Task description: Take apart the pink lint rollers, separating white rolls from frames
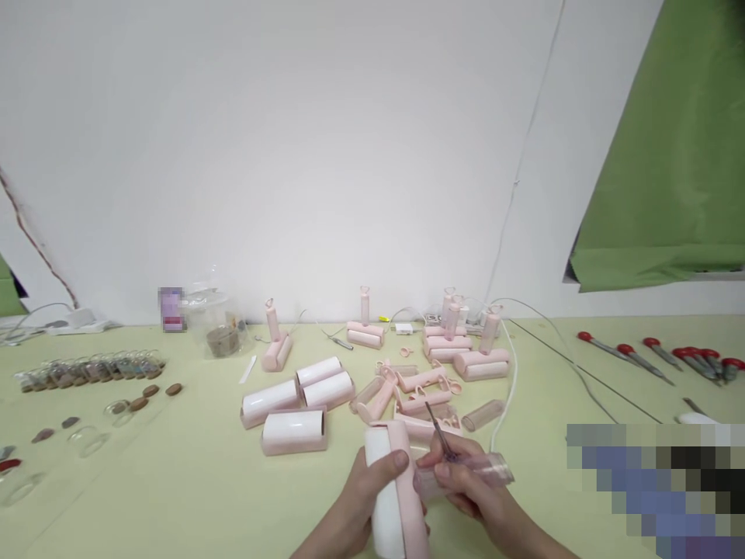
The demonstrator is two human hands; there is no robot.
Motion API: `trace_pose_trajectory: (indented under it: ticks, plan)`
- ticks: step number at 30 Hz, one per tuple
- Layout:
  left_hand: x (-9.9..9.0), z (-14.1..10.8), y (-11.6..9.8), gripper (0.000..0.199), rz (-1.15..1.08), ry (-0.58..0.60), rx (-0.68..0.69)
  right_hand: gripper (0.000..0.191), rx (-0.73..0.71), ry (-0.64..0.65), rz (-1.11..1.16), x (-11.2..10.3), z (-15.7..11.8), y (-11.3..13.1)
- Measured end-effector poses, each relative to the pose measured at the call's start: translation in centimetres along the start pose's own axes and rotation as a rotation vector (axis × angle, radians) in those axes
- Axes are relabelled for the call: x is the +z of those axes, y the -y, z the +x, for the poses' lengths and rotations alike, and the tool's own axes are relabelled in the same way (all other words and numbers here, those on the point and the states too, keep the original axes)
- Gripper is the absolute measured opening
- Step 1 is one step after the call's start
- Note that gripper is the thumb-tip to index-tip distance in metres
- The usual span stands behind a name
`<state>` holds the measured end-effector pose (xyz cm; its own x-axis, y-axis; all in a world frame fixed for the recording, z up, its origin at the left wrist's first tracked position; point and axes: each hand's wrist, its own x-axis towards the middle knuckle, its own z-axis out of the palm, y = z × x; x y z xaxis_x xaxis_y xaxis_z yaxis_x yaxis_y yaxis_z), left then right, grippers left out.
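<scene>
My left hand [364,493] is wrapped around a pink-and-white lint roller [401,512], held upright near the front of the table, thumb across its white side. Close against the roller's right side, my right hand [474,489] grips a clear pinkish tube [497,470] lying crosswise. A thin dark metal tool [438,428] sticks up from between the same fingers; its exact kind is hard to make out. Just beyond both hands lies a pile of pink plastic handle parts [419,400], with another clear tube [483,415] beside it.
White rolls in pink covers [294,431] lie left of the pile. Pink lint rollers with handles [483,361] stand toward the wall. A white cable [509,388] runs past my right hand. Red-ended tools [646,365] lie right; small glass jars [93,369] sit left. A blurred patch covers the lower right.
</scene>
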<state>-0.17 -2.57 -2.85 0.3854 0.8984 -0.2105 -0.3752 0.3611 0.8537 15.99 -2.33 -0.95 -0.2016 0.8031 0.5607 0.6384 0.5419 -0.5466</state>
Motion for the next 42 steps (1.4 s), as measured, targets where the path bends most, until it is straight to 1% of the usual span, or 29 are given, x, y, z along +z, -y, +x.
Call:
trace_pose_trajectory:
  ticks: [1,2,3,4,5,6,7,8,9,12,15,16,18,20,22,24,26,28,30,32,34,36,38,40,42]
  plan:
    - [-0.4,0.1,0.0,0.054,-0.002,0.038,-0.065,0.053,-0.049,-0.072,-0.142,-0.3,0.2,-0.4]
    - [-0.7,0.2,0.0,0.058,-0.003,0.07,-0.125,0.054,-0.08,-0.087,-0.214,-0.8,0.6,-0.7]
    - [-0.9,0.2,-0.1,0.06,-0.004,0.093,-0.169,0.053,-0.088,-0.047,-0.2,-1.4,1.3,-1.0]
    - [-1.0,0.2,-0.4,0.06,-0.011,0.1,-0.188,0.049,-0.073,0.034,-0.117,-2.0,2.2,-1.3]
    - [-1.0,0.2,-0.7,0.059,-0.024,0.089,-0.178,0.043,-0.041,0.125,-0.011,-2.6,3.2,-1.5]
    - [-1.0,0.2,-1.1,0.056,-0.039,0.06,-0.141,0.036,-0.003,0.195,0.042,-3.0,4.4,-1.7]
    - [-0.9,0.2,-1.4,0.055,-0.046,0.032,-0.094,0.029,0.041,0.231,0.034,-3.4,5.6,-1.9]
    - [-0.9,0.2,-1.8,0.053,-0.039,0.012,-0.043,0.023,0.081,0.224,-0.027,-3.5,6.8,-2.1]
    - [-0.8,0.2,-2.2,0.053,-0.016,0.003,0.005,0.019,0.113,0.228,-0.142,-3.4,7.9,-2.4]
    - [-1.0,0.4,-2.8,0.054,0.154,-0.062,0.2,0.018,0.141,0.241,-0.322,-1.9,10.0,-3.6]
    - [-1.5,0.7,-3.0,0.049,0.43,-0.206,0.431,0.018,0.141,0.301,-0.373,-0.1,10.6,-4.8]
    - [-1.6,0.7,-3.0,0.046,0.513,-0.25,0.491,0.018,0.146,0.322,-0.379,0.3,10.6,-5.1]
    - [-1.6,0.7,-3.2,0.04,0.643,-0.302,0.559,0.017,0.159,0.342,-0.369,0.6,10.3,-5.2]
    - [-1.4,0.5,-3.4,0.035,0.744,-0.306,0.565,0.014,0.165,0.34,-0.328,0.2,9.6,-4.7]
    - [-1.1,0.3,-3.7,0.031,0.83,-0.293,0.537,0.019,0.149,0.345,-0.265,-0.7,8.5,-3.6]
    - [-0.9,0.0,-4.0,0.027,0.902,-0.312,0.523,0.028,0.137,0.385,-0.141,-1.6,7.0,-2.2]
    - [-0.7,-0.3,-4.3,0.026,0.973,-0.381,0.53,0.033,0.151,0.429,0.058,-2.3,5.3,-0.8]
    - [-0.6,-0.5,-4.5,0.024,1.053,-0.451,0.543,0.032,0.171,0.423,0.226,-2.7,3.7,0.3]
    - [-0.5,-0.8,-4.5,0.022,1.127,-0.495,0.546,0.028,0.168,0.383,0.269,-2.7,2.6,0.8]
    - [-0.4,-0.9,-4.4,0.02,1.18,-0.503,0.558,0.025,0.154,0.35,0.249,-2.5,1.9,0.8]
    - [-0.3,-1.0,-4.2,0.02,1.221,-0.484,0.593,0.023,0.156,0.341,0.256,-2.1,1.6,0.6]
    - [-0.3,-1.0,-3.9,0.019,1.273,-0.466,0.63,0.022,0.2,0.354,0.317,-1.4,1.3,0.4]
    - [-0.4,-1.0,-3.7,0.018,1.317,-0.453,0.664,0.022,0.267,0.356,0.428,-0.6,0.9,0.2]
    - [-0.4,-0.9,-3.6,0.017,1.321,-0.431,0.719,0.021,0.295,0.298,0.545,0.4,0.3,0.4]
    - [-0.3,-0.7,-3.5,0.017,1.289,-0.428,0.786,0.02,0.29,0.209,0.637,1.3,-0.2,0.7]
